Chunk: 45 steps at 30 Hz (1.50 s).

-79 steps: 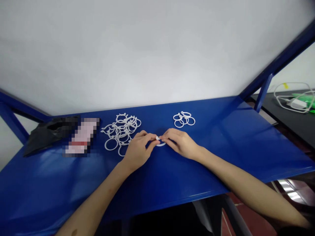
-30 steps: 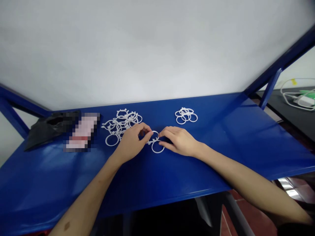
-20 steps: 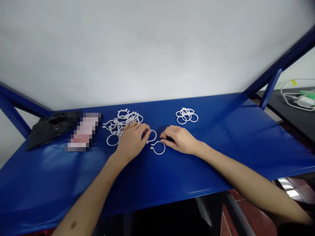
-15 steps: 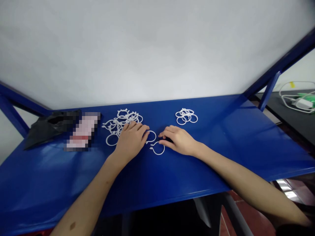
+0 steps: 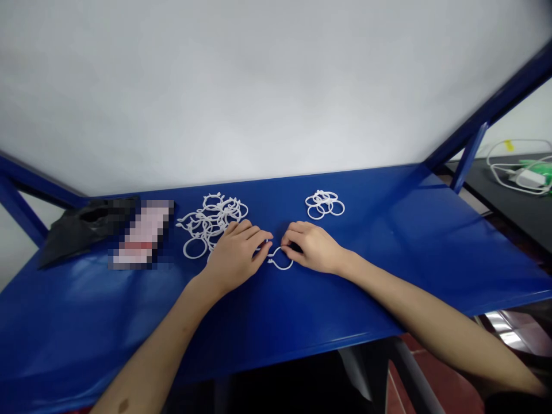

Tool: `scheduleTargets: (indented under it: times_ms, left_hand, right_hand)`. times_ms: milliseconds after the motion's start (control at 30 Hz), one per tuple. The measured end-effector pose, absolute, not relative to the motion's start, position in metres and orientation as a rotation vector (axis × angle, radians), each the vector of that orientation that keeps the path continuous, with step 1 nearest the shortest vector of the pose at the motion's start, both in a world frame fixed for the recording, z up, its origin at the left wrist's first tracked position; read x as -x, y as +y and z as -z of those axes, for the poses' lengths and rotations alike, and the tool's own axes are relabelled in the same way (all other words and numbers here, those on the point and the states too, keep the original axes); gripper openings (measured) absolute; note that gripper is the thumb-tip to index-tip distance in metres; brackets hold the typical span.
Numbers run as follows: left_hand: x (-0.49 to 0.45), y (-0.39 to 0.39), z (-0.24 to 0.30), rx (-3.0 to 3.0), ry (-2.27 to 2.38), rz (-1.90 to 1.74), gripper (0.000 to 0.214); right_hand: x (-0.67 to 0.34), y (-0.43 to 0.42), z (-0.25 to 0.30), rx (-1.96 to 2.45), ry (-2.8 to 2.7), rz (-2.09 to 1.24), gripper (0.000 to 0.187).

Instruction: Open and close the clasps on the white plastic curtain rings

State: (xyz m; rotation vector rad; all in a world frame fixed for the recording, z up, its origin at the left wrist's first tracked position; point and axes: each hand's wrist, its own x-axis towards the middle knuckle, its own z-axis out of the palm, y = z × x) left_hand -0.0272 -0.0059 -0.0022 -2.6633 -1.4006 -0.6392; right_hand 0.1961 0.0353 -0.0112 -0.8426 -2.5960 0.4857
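Observation:
My right hand is closed, thumb and fingertips pinching the right side of a white plastic curtain ring. That ring is open at its left, where small snap ends show. My left hand is curled just to the left, with its thumb and fingers closed around a second white ring, mostly hidden by the fingers. Behind and beside my left hand lies a tangled pile of white rings. A smaller group of rings lies beyond my right hand.
Everything lies on a blue table against a pale wall. At the left are a black plastic bag and a blurred pink package. Blue frame bars rise at both sides. A white cable rests on a dark surface at the right.
My left hand has moved right and closed over the upper ring, covering most of it. My right fingers have closed on the lower ring. The hands are nearer each other.

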Motion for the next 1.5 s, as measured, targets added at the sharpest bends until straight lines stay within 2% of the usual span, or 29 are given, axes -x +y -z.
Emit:
scheduleTargets:
  times_ms: [167,433,567,700,867,1233,1367,1500]
  left_hand:
    - [0.027,-0.006,0.001,2.683,-1.580,0.778,0.019]
    - [0.021,-0.007,-0.011,2.738,-2.206,1.218,0.027]
    - [0.021,-0.007,-0.009,2.639,-2.291,1.507,0.027]
    - [0.017,-0.010,-0.005,2.546,-2.244,1.640,0.021]
    - [0.006,-0.016,0.003,2.432,-2.008,1.620,0.012]
    - [0.002,-0.020,0.012,2.450,-1.707,1.461,0.020]
    - [0.009,-0.014,0.010,2.565,-1.645,1.247,0.026]
    - [0.022,-0.003,0.009,2.582,-1.644,0.979,0.021]
  right_hand:
    - [-0.197,0.034,0.014,0.957,-2.348,-0.573,0.007]
    - [-0.197,0.032,0.015,0.856,-2.080,-0.550,0.010]
    - [-0.197,0.032,0.014,0.677,-2.183,-0.528,0.024]
    - [-0.198,0.032,0.014,0.579,-2.223,-0.530,0.024]
    - [-0.197,0.028,0.016,0.562,-2.227,-0.528,0.023]
    - [-0.204,0.029,0.006,0.511,-2.282,-0.464,0.022]
    - [-0.218,0.040,-0.007,0.608,-2.387,-0.410,0.021]
    - [-0.246,0.056,-0.022,0.869,-2.539,-0.211,0.016]
